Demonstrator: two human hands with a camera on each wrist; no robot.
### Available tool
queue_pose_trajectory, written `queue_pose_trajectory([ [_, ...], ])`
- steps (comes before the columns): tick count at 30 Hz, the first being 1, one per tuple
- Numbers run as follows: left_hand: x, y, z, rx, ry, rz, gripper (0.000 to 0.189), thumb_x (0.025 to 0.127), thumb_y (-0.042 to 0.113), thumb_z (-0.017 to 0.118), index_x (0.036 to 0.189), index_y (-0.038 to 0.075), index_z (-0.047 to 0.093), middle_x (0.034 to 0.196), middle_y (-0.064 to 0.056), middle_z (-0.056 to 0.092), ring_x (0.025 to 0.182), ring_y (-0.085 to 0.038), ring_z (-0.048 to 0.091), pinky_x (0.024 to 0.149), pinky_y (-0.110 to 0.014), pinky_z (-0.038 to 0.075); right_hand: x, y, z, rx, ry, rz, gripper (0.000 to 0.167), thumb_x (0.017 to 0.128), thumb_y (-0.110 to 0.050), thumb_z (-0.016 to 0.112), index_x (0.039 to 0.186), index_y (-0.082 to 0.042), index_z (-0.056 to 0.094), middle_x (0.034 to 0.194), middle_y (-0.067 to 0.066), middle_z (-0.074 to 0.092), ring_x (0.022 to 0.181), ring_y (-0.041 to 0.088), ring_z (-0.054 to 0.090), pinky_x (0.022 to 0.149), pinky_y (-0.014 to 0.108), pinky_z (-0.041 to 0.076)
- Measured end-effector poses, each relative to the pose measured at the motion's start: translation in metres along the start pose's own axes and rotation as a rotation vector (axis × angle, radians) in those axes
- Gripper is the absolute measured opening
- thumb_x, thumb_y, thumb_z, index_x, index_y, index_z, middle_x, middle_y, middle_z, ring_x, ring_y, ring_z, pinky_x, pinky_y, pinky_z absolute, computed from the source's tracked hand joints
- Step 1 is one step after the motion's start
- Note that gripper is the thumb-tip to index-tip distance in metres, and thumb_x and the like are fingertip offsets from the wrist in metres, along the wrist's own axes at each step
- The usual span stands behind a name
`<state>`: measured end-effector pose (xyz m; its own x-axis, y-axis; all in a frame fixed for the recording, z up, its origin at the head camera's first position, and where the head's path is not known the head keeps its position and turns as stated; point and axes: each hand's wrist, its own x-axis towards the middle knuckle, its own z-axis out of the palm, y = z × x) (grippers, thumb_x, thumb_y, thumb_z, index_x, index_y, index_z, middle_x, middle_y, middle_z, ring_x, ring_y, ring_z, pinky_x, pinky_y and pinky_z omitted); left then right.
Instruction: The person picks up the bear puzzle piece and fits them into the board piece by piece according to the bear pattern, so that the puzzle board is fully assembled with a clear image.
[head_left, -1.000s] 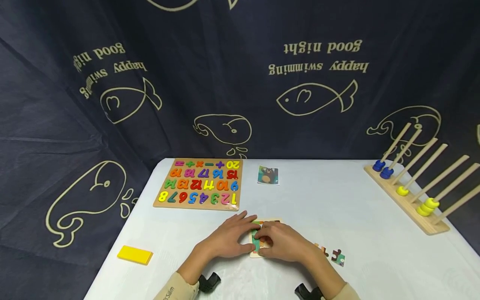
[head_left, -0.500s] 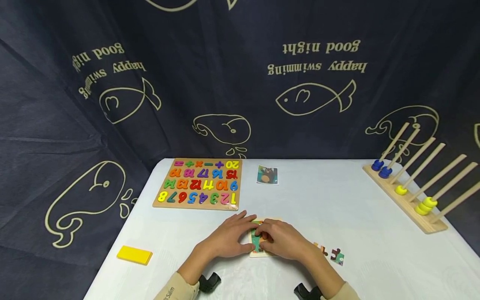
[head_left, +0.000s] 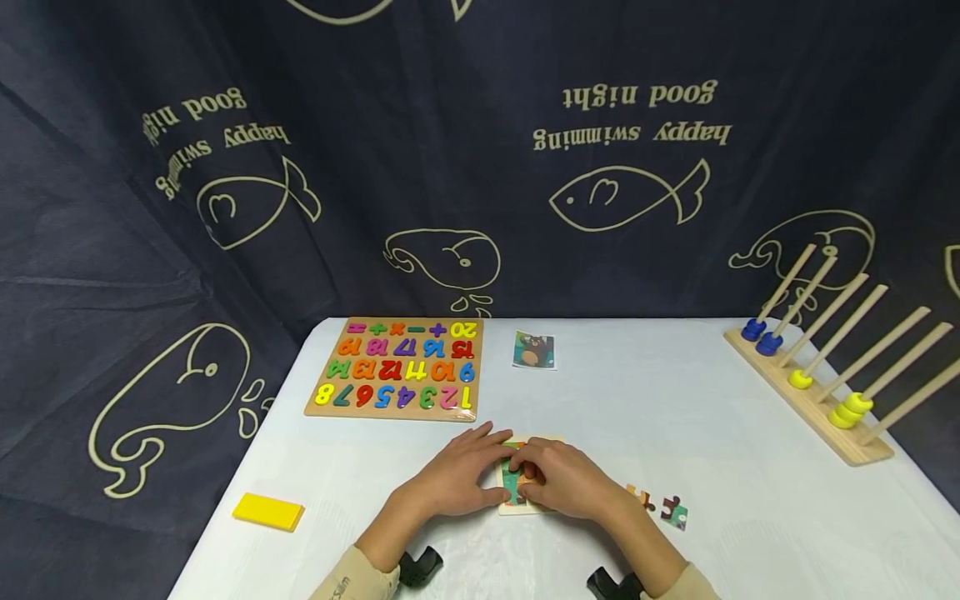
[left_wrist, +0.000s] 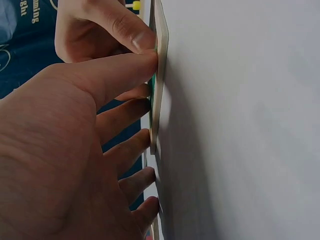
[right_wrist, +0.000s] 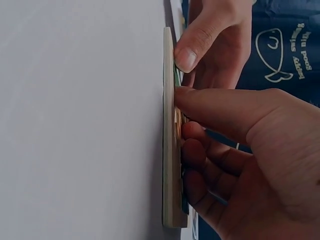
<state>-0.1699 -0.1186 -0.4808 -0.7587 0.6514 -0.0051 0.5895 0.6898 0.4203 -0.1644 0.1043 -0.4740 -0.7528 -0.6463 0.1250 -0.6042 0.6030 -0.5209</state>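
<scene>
A small wooden jigsaw puzzle board [head_left: 517,511] with a green and orange picture lies flat on the white table between both hands. My left hand [head_left: 457,475] rests at its left side, fingers spread and fairly straight, thumb tip on the board's near part. From the right, my right hand [head_left: 566,483] reaches over the board with bent fingers, thumb and index finger close together at a puzzle piece [right_wrist: 177,119] in the picture. The right hand hides much of the board. Loose jigsaw pieces, one brown and teal [head_left: 673,511] and one orange-brown [head_left: 641,497], lie beside the right forearm.
A number board [head_left: 397,367] with coloured digits lies at the back left, near a bear picture card [head_left: 535,350]. A wooden peg stand [head_left: 817,400] with blue and yellow rings stands at the right. A yellow block [head_left: 268,511] lies at the left edge.
Right fingers and thumb have shifted slightly on the board within the first half second, then stay in place. The left hand has not visibly moved.
</scene>
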Motion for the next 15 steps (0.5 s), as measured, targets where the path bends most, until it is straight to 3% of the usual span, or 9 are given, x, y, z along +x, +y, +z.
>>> queue_pose_trajectory([
  [8,0.0,-0.001,0.002,-0.003,0.009,0.018,0.056,0.086,0.047,0.066,0.138,0.031,0.052,0.152,0.006,0.034,0.143,-0.027,0.019,0.112,-0.052,0.019,-0.005,0.01,-0.012,0.049,-0.016,0.02,0.02,0.089,-0.024,0.069,0.106,-0.014,0.07,0.079,-0.017,0.053,0.07,0.003,0.051,0.068,0.026,0.042],
  [15,0.0,0.0,0.003,0.047,0.008,0.045,0.058,0.087,0.046,0.064,0.141,0.03,0.05,0.153,0.006,0.032,0.143,-0.03,0.019,0.112,-0.052,0.02,-0.019,0.024,-0.031,0.033,0.026,0.092,0.019,0.091,-0.024,0.067,0.108,-0.017,0.071,0.08,-0.017,0.055,0.069,0.003,0.05,0.064,0.026,0.043],
])
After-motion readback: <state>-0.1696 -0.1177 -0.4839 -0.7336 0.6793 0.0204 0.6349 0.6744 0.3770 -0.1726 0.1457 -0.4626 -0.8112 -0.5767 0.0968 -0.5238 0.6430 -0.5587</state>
